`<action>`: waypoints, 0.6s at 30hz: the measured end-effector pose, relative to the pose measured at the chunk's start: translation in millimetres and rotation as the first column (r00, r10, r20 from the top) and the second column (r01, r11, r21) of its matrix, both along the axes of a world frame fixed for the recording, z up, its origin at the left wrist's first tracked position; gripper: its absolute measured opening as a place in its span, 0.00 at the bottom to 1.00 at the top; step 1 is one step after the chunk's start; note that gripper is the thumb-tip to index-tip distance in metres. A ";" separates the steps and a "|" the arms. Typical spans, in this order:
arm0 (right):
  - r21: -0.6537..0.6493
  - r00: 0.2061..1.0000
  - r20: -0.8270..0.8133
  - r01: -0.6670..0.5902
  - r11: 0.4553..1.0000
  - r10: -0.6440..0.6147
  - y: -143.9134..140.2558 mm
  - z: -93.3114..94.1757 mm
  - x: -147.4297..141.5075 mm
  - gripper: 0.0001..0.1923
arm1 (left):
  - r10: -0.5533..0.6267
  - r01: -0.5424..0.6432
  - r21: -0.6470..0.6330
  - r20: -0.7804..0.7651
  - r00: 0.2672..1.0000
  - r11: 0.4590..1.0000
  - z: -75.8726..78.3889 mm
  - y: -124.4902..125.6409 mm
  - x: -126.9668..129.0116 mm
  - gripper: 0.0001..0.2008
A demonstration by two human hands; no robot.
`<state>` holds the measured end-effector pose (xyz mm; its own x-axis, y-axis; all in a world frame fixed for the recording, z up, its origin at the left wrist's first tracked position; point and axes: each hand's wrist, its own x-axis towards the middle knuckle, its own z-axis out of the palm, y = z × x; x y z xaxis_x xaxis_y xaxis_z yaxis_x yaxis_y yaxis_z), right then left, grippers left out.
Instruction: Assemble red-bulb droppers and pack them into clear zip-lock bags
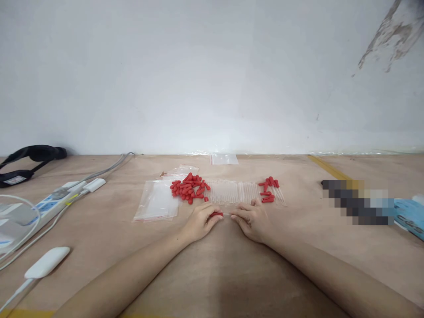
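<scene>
My left hand [202, 221] is closed on a red rubber dropper bulb [217, 214]. From the other side, my right hand [251, 219] pinches a thin clear glass dropper tube [227, 215], whose end meets the bulb. Whether the tube sits inside the bulb is too small to tell. Just beyond my hands lies a row of clear dropper tubes [228, 191]. A heap of red bulbs [187, 187] is at the row's left end. To the right are several more red bulbs [267, 198] and a few tubes with red bulbs on them [278, 192].
Clear plastic bags [155, 201] lie left of the heap, and a small one [224, 159] lies by the wall. A power strip [46, 207] with cables, a white device [48, 262] and a black strap [36, 152] are at left. At right are a blurred dark object [354, 201] and a blue packet [410, 216].
</scene>
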<state>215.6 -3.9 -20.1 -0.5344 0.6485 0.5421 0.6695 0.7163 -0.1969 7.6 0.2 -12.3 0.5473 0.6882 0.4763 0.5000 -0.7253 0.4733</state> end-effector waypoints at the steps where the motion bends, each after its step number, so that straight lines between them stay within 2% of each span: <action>1: 0.012 1.000 0.008 0.016 1.000 -0.016 -0.9 0.1 -1.6 0.11 | 0.007 -0.007 0.004 -0.005 1.000 1.000 -0.4 0.0 0.3 0.07; 5: 0.022 0.999 0.034 0.028 0.999 -0.029 -2.6 -0.6 -7.5 0.12 | 0.008 -0.008 0.019 -0.028 1.000 1.000 -0.6 -0.1 1.0 0.07; 12: 0.004 0.995 0.091 -0.038 0.999 0.037 1.3 1.6 -9.0 0.13 | -0.011 0.014 0.033 -0.069 0.998 0.999 -2.1 -0.5 0.9 0.07; 18: -0.065 0.989 0.123 -0.070 0.995 0.078 4.1 4.7 -10.8 0.14 | -0.018 0.023 0.065 -0.078 0.997 0.998 -3.3 0.1 1.4 0.07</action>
